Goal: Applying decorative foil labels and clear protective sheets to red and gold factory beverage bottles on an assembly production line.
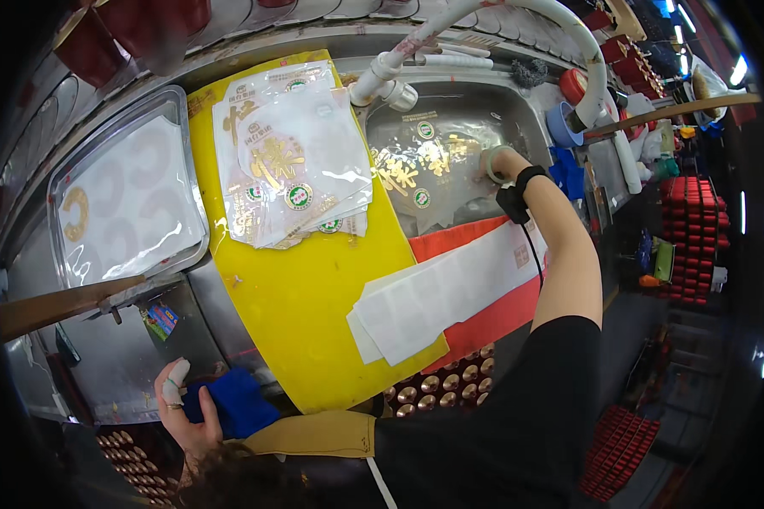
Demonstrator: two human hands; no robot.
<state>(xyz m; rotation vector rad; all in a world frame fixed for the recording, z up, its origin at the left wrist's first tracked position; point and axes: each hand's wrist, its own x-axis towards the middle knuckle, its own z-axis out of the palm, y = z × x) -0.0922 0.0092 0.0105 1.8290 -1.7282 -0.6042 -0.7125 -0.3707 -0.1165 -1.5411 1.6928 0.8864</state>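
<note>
My right hand (494,163) reaches into a metal basin (526,119) of water at the centre right. Its fingertips are bent down at the water and mostly hidden. Beside them float clear decal films (416,161) with gold characters and round green marks. At the lower left, my left hand (182,411) has thumb and forefinger spread apart, with a white wrap on one finger. Its thumb lies over a blue cloth (244,403); I cannot make out any grip on it. Stacked decal sheets (293,161) rest on a yellow board (314,322) between the hands.
A clear tray (197,191) with a white sheet stands at the left. White paper strips (433,305) lie over a red sheet (492,318) near me. A white pipe (598,76) arches over the basin. A blue cup (562,125) stands right of it.
</note>
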